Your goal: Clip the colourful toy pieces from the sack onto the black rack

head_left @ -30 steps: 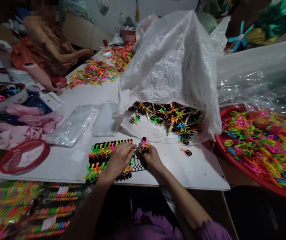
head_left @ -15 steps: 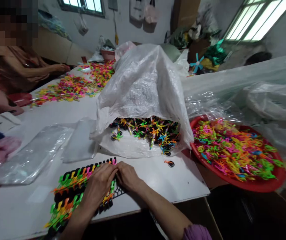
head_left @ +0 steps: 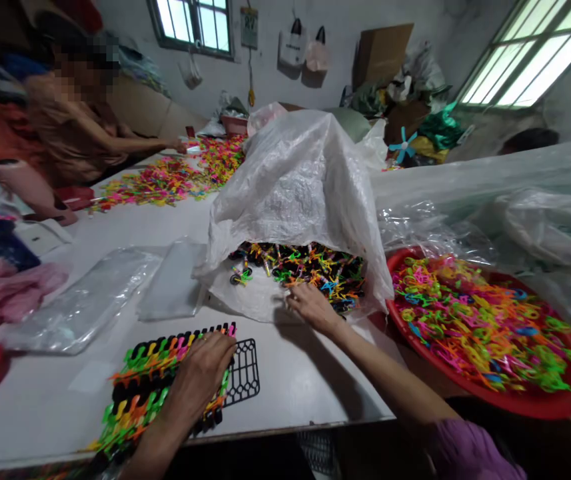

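Rack [head_left: 245,363] mostly filling; left hand [head_left: 200,380] pressing flat on toys [head_left: 155,373], right hand [head_left: 310,307] fingers loosely spread, reaching into bag [head_left: 305,193]

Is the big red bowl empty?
No, the red bowl is heaped with colourful plastic pieces in pink, orange, green and yellow.

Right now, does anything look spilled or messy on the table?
Yes. One small green toy bike with black wheels lies apart from the colourful pile, out on the lip of the big white plastic sack. The right hand reaches into that pile; the left hand presses the black grid tray.
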`<state>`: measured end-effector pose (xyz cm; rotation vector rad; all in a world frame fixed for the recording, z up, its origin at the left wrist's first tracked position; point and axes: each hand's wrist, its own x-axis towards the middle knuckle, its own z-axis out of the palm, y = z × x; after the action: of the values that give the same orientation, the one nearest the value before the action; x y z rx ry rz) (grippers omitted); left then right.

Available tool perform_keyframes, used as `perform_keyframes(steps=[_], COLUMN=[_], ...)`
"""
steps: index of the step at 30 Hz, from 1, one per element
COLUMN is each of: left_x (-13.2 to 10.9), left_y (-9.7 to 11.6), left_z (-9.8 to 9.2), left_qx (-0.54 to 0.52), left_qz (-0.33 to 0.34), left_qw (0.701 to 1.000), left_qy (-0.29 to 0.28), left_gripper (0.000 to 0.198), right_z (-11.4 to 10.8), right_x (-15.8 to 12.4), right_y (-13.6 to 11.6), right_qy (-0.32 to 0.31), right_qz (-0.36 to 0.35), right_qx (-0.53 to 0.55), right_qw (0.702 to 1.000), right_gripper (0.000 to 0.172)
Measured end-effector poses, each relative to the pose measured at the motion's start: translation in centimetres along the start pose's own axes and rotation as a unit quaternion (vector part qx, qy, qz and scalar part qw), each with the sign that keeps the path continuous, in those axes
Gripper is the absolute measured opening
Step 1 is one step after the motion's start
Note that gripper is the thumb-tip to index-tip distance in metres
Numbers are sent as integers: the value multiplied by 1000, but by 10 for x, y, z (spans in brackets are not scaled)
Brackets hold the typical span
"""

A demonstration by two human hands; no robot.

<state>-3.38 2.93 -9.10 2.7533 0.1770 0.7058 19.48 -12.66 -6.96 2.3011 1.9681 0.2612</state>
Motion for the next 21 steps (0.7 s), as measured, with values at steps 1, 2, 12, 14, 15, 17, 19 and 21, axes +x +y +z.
perform_keyframes(steps=[1,2,12,14,15,17,19,21], left_x=[0,0,15,8,4,-2,-1,5], left_y=[-1,-3,-2,10,15,24,30,36], left_z=[-1,-1,-16,-29,-34,-43,-45,-42], left_qx=[3,8,46,38,28,3,-22,-39], left_qz=[-7,-16,-50,-56,-60,-65,-66,-65], left_qw=[1000,1000,997,996,995,995,995,995], left_qy=[-4,-9,31,60,71,72,66,65], left_gripper=[17,17,19,18,18,19,19,19], right_z=[4,8,25,23,22,21,23,26], right_x=[-5,-13,-29,-22,-22,-26,-35,-43], right_y=[-16,-31,-76,-79,-81,-85,-87,-88], right_qy=[2,1,-63,-67,-61,-44,-32,-28], right_qz=[-28,-47,272,302,310,310,310,321], right_qx=[27,60,137,144,151,165,171,170], right_qw=[999,997,950,940,937,935,935,931], right_gripper=[19,17,15,16,17,18,17,15])
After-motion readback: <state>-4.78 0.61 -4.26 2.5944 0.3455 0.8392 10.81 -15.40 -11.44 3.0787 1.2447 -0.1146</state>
